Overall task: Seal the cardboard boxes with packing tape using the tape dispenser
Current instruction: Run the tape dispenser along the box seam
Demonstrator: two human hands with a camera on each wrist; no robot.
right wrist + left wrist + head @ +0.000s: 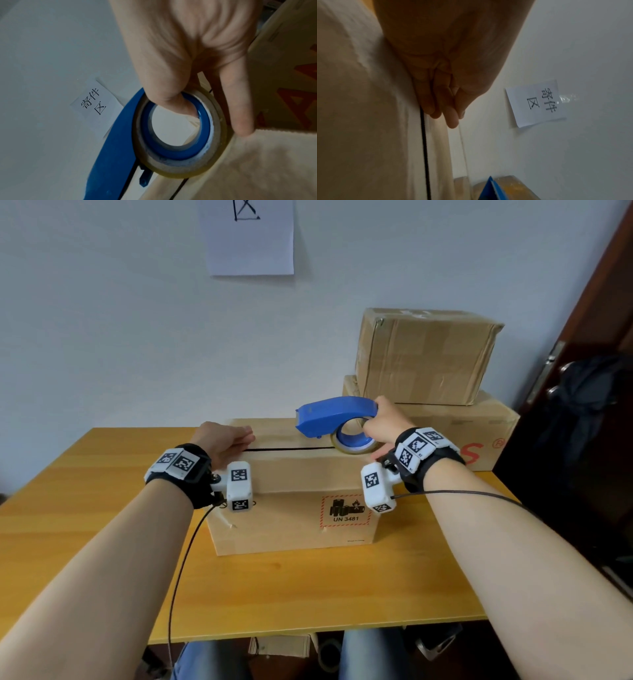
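Standing nearest on the wooden table [102, 529]: plain cardboard box [294, 518], flaps meeting at a dark seam. Left hand [222, 440] lies flat on its top, fingers straight. Right hand [383, 422] grips the blue plastic tape dispenser [329, 416], thumb hooked through the clear tape roll [212, 159], at the seam's right end. Behind: two stacked boxes [424, 357], a paper sign [250, 237] on the wall.

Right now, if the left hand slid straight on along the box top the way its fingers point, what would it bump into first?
Probably the blue tape dispenser, which the right hand grips at the far end of the seam. The left hand lies flat on the box, pointing along that seam; depth is uncertain.
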